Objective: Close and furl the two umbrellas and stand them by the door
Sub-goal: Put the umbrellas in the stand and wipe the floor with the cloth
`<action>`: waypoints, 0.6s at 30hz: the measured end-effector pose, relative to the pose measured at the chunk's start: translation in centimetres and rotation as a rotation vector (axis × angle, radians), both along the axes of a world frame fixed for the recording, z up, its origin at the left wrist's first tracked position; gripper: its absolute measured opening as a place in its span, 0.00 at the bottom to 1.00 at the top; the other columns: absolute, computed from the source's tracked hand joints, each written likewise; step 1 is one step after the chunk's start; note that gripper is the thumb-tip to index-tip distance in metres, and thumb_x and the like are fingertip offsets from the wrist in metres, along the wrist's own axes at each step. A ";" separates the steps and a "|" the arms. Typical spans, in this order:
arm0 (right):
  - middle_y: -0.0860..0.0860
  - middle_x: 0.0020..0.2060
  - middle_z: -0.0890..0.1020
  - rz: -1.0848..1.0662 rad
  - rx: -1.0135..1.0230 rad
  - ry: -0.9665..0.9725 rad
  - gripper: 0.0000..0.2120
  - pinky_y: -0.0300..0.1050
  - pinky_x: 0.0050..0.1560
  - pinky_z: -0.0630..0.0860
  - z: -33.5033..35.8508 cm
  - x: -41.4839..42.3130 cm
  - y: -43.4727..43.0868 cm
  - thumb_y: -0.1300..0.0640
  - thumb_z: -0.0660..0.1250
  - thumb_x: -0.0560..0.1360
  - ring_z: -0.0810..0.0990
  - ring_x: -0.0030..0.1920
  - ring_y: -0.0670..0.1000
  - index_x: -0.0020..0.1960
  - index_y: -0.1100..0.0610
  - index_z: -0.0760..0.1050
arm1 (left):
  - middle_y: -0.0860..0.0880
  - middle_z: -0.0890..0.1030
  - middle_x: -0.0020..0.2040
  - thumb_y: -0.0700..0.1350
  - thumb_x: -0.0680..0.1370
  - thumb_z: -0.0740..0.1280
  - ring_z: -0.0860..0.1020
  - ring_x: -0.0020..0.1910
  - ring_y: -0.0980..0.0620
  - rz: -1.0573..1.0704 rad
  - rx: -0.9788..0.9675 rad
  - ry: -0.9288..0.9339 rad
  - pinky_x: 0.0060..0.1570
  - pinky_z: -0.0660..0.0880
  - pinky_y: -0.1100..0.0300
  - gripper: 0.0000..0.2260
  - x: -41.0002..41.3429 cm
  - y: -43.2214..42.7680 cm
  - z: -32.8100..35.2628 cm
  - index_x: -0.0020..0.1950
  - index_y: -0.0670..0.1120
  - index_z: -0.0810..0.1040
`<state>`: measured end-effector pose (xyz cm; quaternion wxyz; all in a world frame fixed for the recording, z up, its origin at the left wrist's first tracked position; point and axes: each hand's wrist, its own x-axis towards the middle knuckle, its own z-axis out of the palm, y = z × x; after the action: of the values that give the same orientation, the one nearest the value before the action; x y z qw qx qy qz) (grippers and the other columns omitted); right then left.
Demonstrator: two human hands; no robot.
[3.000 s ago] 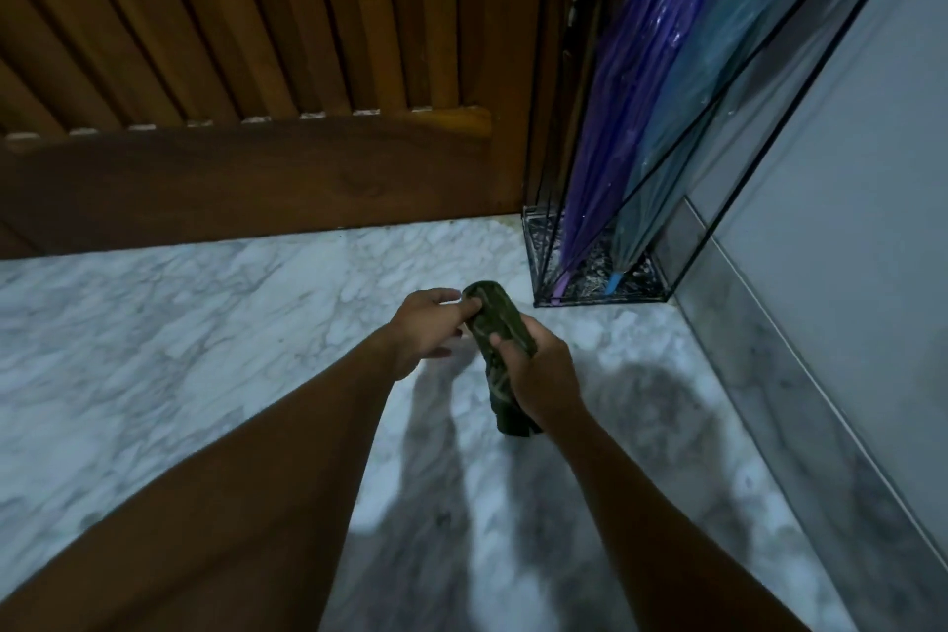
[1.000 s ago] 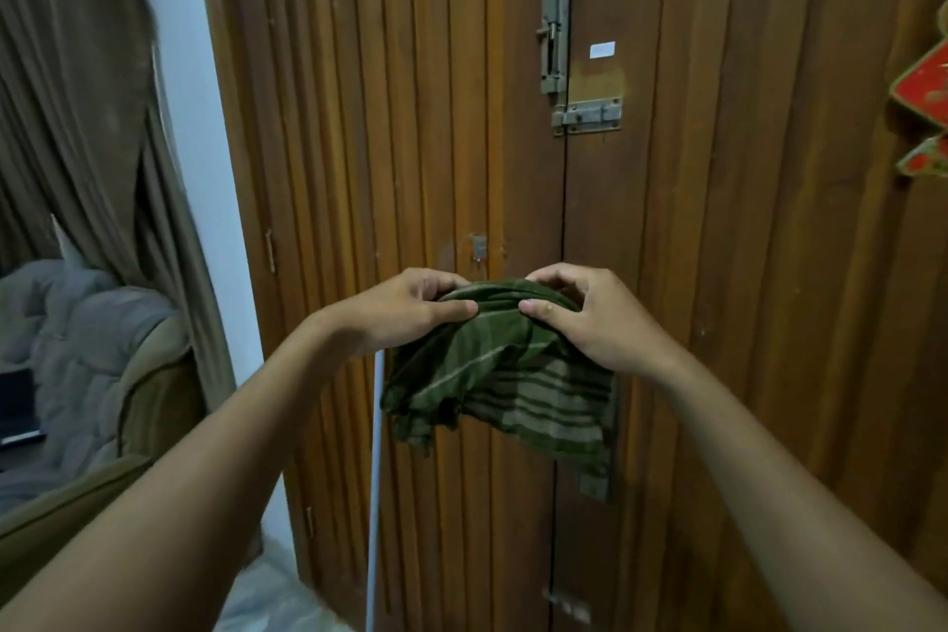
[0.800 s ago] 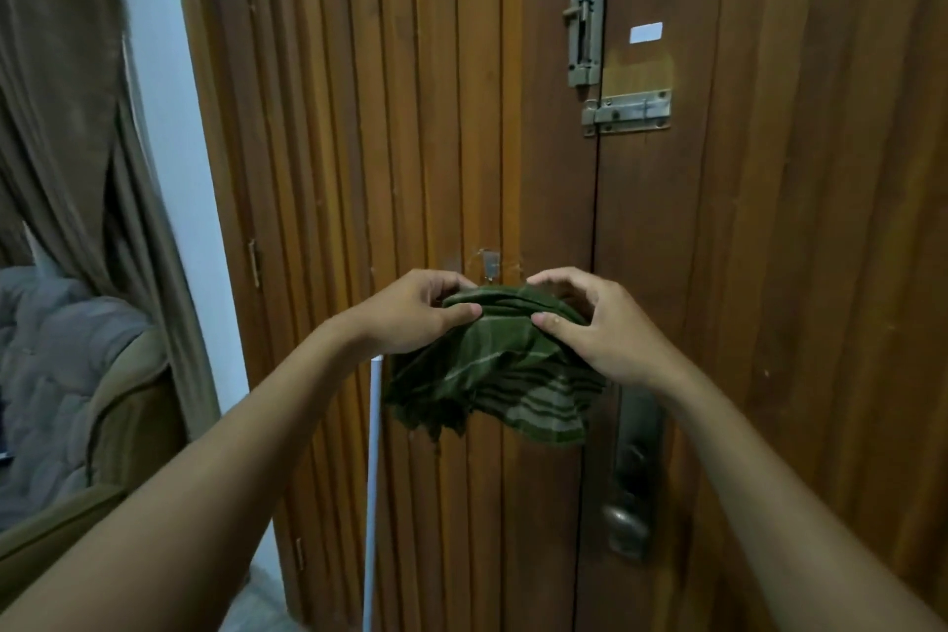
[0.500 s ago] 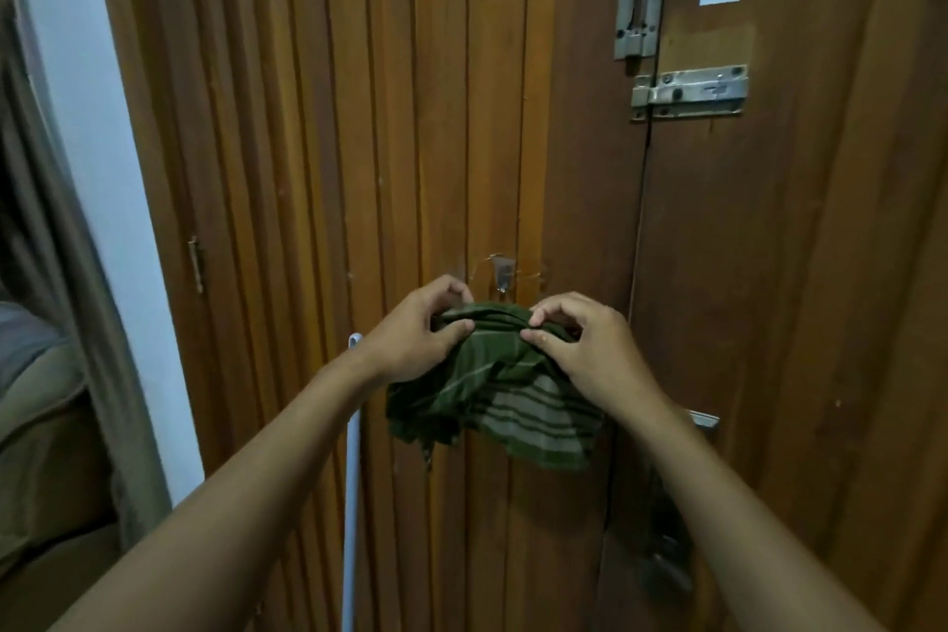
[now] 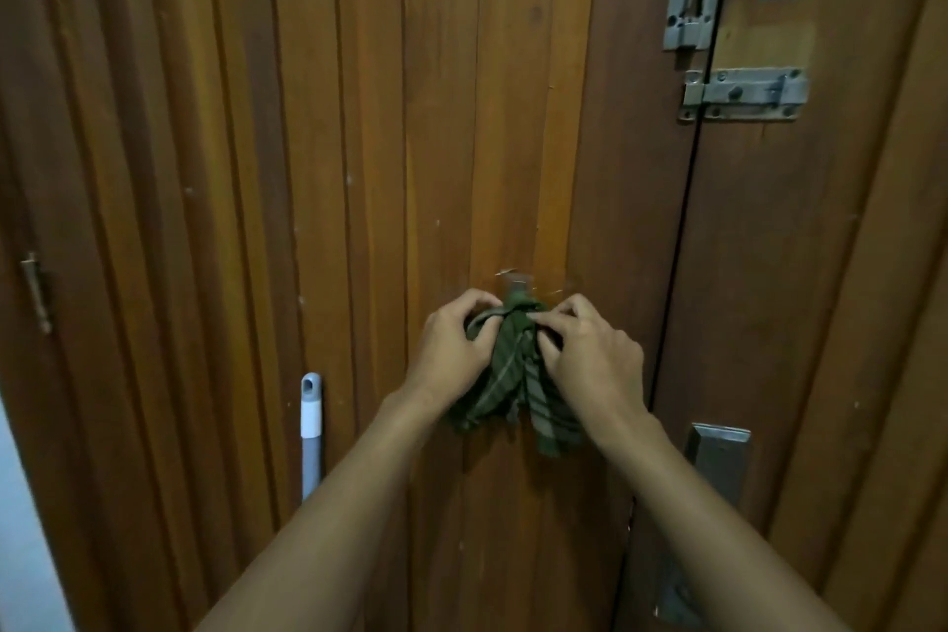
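Both your hands are up against the wooden door (image 5: pixel 461 118), pinching a bunched green striped cloth (image 5: pixel 513 375) right under a small hook (image 5: pixel 518 280) near the door's middle. Your left hand (image 5: pixel 451 349) has its fingers clamped on the cloth's left side, your right hand (image 5: pixel 590 359) grips the right. A white pole handle (image 5: pixel 310 405) leans on the door toward its left edge. Two metal latches (image 5: pixel 744 92) sit near the upper right corner.
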<state>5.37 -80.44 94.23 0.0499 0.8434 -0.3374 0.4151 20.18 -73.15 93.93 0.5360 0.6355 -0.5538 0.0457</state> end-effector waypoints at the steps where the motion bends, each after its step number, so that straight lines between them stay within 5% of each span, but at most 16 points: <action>1: 0.44 0.50 0.77 -0.007 0.018 -0.015 0.12 0.41 0.29 0.70 -0.8 0.1 0.2 0.48 0.64 0.80 0.80 0.37 0.49 0.61 0.43 0.80 | 0.56 0.81 0.48 0.45 0.80 0.65 0.80 0.48 0.60 -0.002 -0.028 0.024 0.49 0.80 0.59 0.06 -0.2 0.1 -0.8 0.54 0.52 0.80; 4: 0.43 0.52 0.77 -0.046 0.076 -0.061 0.13 0.42 0.31 0.75 -1.7 0.6 0.6 0.48 0.63 0.81 0.80 0.39 0.48 0.63 0.44 0.79 | 0.53 0.74 0.52 0.47 0.81 0.64 0.76 0.48 0.56 0.061 -0.039 -0.003 0.47 0.76 0.65 0.13 -0.6 0.7 -2.5 0.65 0.51 0.78; 9: 0.46 0.61 0.73 -0.018 0.043 -0.134 0.12 0.47 0.48 0.79 -1.9 1.2 1.2 0.53 0.62 0.80 0.72 0.61 0.49 0.60 0.52 0.79 | 0.53 0.72 0.58 0.46 0.81 0.64 0.73 0.58 0.56 0.104 -0.067 -0.114 0.59 0.74 0.61 0.17 0.1 1.5 -2.8 0.70 0.47 0.74; 18: 0.45 0.66 0.74 0.212 0.268 -0.295 0.17 0.43 0.64 0.72 -3.2 1.7 1.7 0.53 0.58 0.83 0.73 0.65 0.47 0.71 0.50 0.69 | 0.52 0.79 0.54 0.41 0.81 0.64 0.77 0.54 0.56 0.030 -0.049 -0.062 0.56 0.73 0.67 0.13 -0.6 1.0 -2.3 0.65 0.45 0.79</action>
<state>7.10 -78.70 91.00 -0.1565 0.8033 -0.3025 0.4885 19.63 -72.12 91.63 0.5334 0.6289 -0.5590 0.0869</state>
